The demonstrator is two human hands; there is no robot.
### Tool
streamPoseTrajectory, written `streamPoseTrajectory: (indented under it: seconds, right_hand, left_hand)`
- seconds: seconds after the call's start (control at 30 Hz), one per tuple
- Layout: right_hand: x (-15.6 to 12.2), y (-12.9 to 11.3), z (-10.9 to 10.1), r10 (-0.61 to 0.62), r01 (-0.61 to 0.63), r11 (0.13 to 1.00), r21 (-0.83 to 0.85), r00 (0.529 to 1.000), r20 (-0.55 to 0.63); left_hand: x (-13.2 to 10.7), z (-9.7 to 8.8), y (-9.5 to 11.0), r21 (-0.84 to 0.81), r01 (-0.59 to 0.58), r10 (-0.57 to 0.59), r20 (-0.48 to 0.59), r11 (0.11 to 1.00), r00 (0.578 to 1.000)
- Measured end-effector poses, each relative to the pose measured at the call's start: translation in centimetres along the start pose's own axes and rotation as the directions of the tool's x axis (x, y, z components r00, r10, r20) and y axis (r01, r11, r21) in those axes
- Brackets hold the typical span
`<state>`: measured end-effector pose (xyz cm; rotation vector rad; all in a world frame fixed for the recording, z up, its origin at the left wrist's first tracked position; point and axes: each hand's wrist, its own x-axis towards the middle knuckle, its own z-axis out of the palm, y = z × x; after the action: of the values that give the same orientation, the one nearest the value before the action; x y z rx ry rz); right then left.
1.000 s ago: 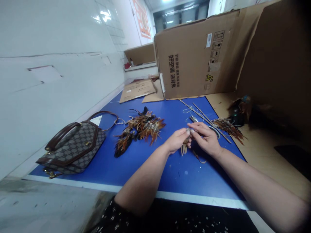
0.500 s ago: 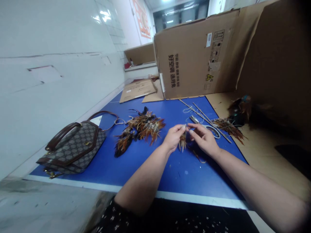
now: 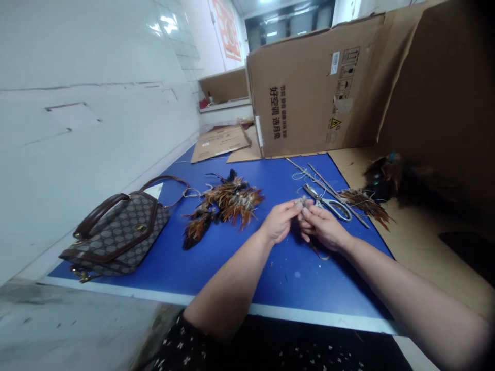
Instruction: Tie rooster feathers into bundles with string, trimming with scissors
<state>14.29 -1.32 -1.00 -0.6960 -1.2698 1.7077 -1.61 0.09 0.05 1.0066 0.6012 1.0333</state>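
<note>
My left hand [image 3: 281, 220] and my right hand [image 3: 322, 225] meet above the blue table, both with closed fingers. Between their fingertips they pinch a small bunch of feathers [image 3: 302, 203], of which only a greyish fluffy end shows; the rest is hidden by the hands. Just beyond my right hand lie scissors [image 3: 329, 203] with pale handles. A pile of brown and black feathers [image 3: 232, 198] rests on the table left of my left hand. Below my right hand a loose thin brown feather [image 3: 319, 251] lies on the table.
A patterned handbag [image 3: 119, 232] stands at the left. Two thin sticks [image 3: 336, 189] and pale thread [image 3: 303, 175] lie by the scissors. More feathers [image 3: 369, 206] sit at the right edge of the blue table [image 3: 240, 273]. A large cardboard box [image 3: 309, 103] rises behind.
My right hand has closed in against the left fingertips and now pinches the bunch too. The brown feather tips that hung below are now hidden.
</note>
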Motion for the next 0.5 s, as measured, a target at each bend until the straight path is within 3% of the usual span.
streamPoseTrajectory:
  seconds: [0.1, 0.23, 0.37, 0.5]
  right_hand:
    - [-0.2, -0.4, -0.3, 0.004, -0.006, 0.999, 0.043, 0.999, 0.044]
    - [-0.3, -0.7, -0.5, 0.028, -0.032, 0.998, 0.049, 0.996, 0.085]
    - [-0.2, -0.9, -0.4, 0.044, -0.049, 0.998, 0.044, 0.994, 0.096]
    - [-0.1, -1.5, -0.8, 0.046, -0.044, 0.999, -0.028, 0.994, 0.096]
  left_hand:
    - [-0.1, 0.0, 0.3, 0.017, 0.007, -0.008, 0.055, 1.0, 0.998]
    - [-0.2, 0.3, 0.2, 0.074, -0.072, 0.07, 0.026, 0.995, 0.997]
    - [0.1, 0.2, 0.1, 0.097, -0.215, 0.221, -0.061, 0.972, 0.973]
    - [0.7, -0.9, 1.3, 0.071, -0.308, 0.316, -0.233, 0.949, 0.92]
